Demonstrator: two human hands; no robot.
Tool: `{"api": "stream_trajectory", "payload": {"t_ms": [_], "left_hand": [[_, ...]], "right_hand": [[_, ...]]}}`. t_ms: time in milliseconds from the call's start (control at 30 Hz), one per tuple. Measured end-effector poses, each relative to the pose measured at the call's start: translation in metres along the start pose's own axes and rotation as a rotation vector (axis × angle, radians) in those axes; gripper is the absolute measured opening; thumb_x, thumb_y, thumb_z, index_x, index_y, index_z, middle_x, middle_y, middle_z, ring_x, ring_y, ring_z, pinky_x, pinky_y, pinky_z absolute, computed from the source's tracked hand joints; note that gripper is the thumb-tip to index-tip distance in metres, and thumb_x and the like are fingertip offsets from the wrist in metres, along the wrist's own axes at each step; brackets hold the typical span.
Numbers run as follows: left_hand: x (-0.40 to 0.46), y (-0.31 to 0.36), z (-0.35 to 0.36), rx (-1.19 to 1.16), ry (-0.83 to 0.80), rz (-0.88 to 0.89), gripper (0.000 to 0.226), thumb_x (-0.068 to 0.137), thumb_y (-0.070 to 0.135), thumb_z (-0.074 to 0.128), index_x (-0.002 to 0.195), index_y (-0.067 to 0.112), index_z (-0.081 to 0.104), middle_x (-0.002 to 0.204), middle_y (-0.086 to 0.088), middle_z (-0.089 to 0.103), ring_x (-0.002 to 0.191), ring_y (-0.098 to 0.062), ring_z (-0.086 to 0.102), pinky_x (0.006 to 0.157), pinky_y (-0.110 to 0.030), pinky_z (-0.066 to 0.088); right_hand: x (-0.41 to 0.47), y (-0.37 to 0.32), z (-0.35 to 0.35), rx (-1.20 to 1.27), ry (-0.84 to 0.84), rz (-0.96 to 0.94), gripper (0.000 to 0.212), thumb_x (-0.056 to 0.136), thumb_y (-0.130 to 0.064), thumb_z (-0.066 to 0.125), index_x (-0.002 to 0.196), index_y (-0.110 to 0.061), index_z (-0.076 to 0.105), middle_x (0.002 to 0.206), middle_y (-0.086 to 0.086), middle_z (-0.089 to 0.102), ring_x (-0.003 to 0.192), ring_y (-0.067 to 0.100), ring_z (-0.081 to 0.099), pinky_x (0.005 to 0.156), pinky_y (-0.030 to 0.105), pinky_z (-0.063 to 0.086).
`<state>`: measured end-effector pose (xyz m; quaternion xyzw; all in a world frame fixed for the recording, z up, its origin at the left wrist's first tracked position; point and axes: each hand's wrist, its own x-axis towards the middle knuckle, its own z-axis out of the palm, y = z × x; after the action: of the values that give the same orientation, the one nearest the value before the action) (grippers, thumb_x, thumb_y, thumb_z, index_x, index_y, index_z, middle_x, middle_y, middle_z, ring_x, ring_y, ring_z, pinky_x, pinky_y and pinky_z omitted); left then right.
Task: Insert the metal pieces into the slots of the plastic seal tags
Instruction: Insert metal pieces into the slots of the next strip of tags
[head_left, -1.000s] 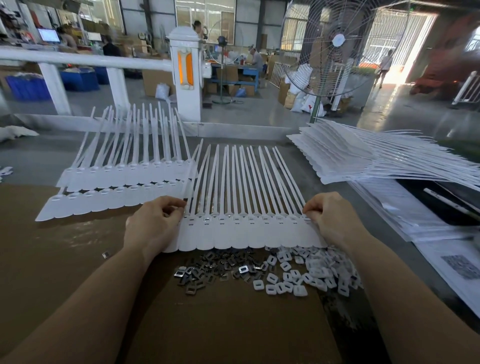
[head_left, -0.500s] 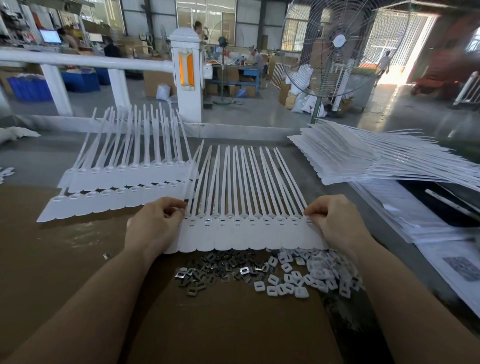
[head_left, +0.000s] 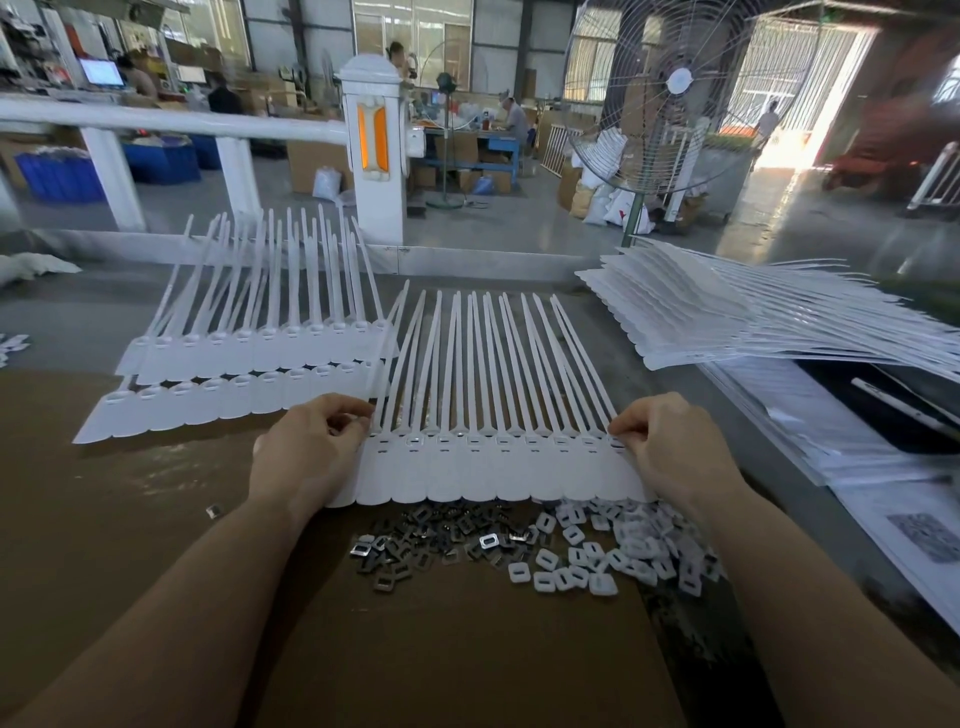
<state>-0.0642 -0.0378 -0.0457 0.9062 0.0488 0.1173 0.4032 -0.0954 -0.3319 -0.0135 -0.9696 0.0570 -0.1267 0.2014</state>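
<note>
A joined row of white plastic seal tags (head_left: 483, 473) lies flat in front of me, its long tails pointing away. Metal shows in most of its slots. My left hand (head_left: 306, 452) pinches the row's left end with curled fingers. At the right end, my right hand (head_left: 670, 457) pinches the last tag beside its slot. Just below the row sits a heap of dark metal pieces (head_left: 431, 540). A heap of small white plastic caps (head_left: 618, 551) lies to its right.
Two more rows of seal tags (head_left: 244, 374) lie overlapped at the left. A thick stack of tag sheets (head_left: 727, 317) rests at the right, with papers (head_left: 810, 415) below it. One stray metal piece (head_left: 213, 512) lies left of my forearm. A standing fan (head_left: 675, 98) is behind.
Both hands stay at the ends of the tag row; only a slight shift of the view is visible.
</note>
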Motion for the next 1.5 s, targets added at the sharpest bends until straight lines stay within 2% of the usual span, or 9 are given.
{"api": "stream_trajectory", "payload": {"t_ms": [267,400,533,700,833,967,1200,1367,1500], "left_hand": [[-0.002,0.002,0.001,0.014,0.011,-0.002,0.011,0.092,0.029,0.056,0.094,0.038,0.061,0.077,0.022,0.051,0.079,-0.013,0.053,0.096,-0.047,0.043],[-0.002,0.002,0.001,0.023,0.013,0.002,0.011,0.092,0.028,0.056,0.093,0.039,0.06,0.074,0.026,0.048,0.077,-0.011,0.052,0.096,-0.047,0.043],[-0.002,0.002,0.001,0.022,0.02,0.009,0.012,0.091,0.028,0.057,0.092,0.039,0.06,0.073,0.026,0.049,0.076,-0.01,0.051,0.095,-0.047,0.044],[-0.002,0.003,0.001,0.023,0.017,0.012,0.012,0.091,0.028,0.057,0.091,0.039,0.059,0.074,0.027,0.049,0.077,-0.012,0.052,0.095,-0.048,0.044],[-0.001,0.002,0.001,0.027,0.008,0.011,0.011,0.091,0.028,0.057,0.093,0.038,0.06,0.074,0.026,0.049,0.079,-0.013,0.054,0.095,-0.049,0.044],[-0.002,0.002,0.001,0.023,0.013,0.009,0.012,0.091,0.028,0.057,0.091,0.039,0.058,0.074,0.027,0.049,0.077,-0.012,0.053,0.096,-0.049,0.043],[-0.001,0.001,0.001,0.005,0.005,0.001,0.01,0.091,0.029,0.057,0.096,0.036,0.064,0.077,0.024,0.051,0.081,-0.013,0.054,0.098,-0.048,0.042],[-0.001,0.001,0.001,0.004,0.007,0.001,0.01,0.091,0.03,0.057,0.092,0.039,0.06,0.076,0.025,0.051,0.079,-0.013,0.054,0.096,-0.048,0.043],[-0.001,0.002,0.001,0.001,0.015,0.005,0.01,0.091,0.03,0.057,0.091,0.039,0.06,0.075,0.025,0.051,0.078,-0.012,0.053,0.096,-0.048,0.042]], "right_hand": [[-0.006,-0.002,-0.002,0.023,0.051,-0.037,0.017,0.089,-0.008,0.058,0.095,-0.014,0.073,0.098,0.003,0.07,0.091,0.019,0.062,0.088,0.036,0.05],[-0.001,0.002,-0.002,0.105,-0.001,0.011,0.014,0.087,-0.008,0.059,0.086,-0.017,0.07,0.095,0.0,0.068,0.087,0.015,0.06,0.085,0.032,0.049],[0.004,0.005,-0.005,0.146,-0.07,0.062,0.019,0.087,-0.007,0.058,0.079,-0.023,0.064,0.093,-0.002,0.065,0.08,0.008,0.056,0.074,0.023,0.041],[0.006,0.003,-0.006,0.114,-0.105,0.058,0.02,0.088,-0.008,0.057,0.076,-0.022,0.065,0.103,0.004,0.062,0.089,0.015,0.059,0.081,0.028,0.046],[0.005,0.001,-0.006,0.096,-0.101,0.053,0.018,0.088,-0.009,0.057,0.08,-0.021,0.068,0.104,0.004,0.063,0.091,0.016,0.06,0.088,0.034,0.048],[0.001,0.0,-0.004,0.068,-0.038,0.044,0.012,0.087,-0.01,0.062,0.085,-0.018,0.07,0.093,-0.001,0.066,0.078,0.011,0.057,0.079,0.025,0.046],[-0.006,-0.003,-0.003,-0.003,0.029,0.0,0.014,0.087,-0.009,0.061,0.091,-0.017,0.072,0.093,0.0,0.07,0.09,0.018,0.061,0.086,0.034,0.05],[-0.007,-0.004,-0.002,-0.109,0.014,0.004,0.022,0.09,-0.008,0.055,0.098,-0.023,0.07,0.097,0.002,0.069,0.085,0.019,0.062,0.081,0.032,0.051],[-0.005,-0.005,-0.001,-0.202,-0.111,0.048,0.033,0.09,-0.005,0.051,0.112,-0.026,0.065,0.112,0.002,0.064,0.098,0.022,0.059,0.087,0.03,0.047]]}}
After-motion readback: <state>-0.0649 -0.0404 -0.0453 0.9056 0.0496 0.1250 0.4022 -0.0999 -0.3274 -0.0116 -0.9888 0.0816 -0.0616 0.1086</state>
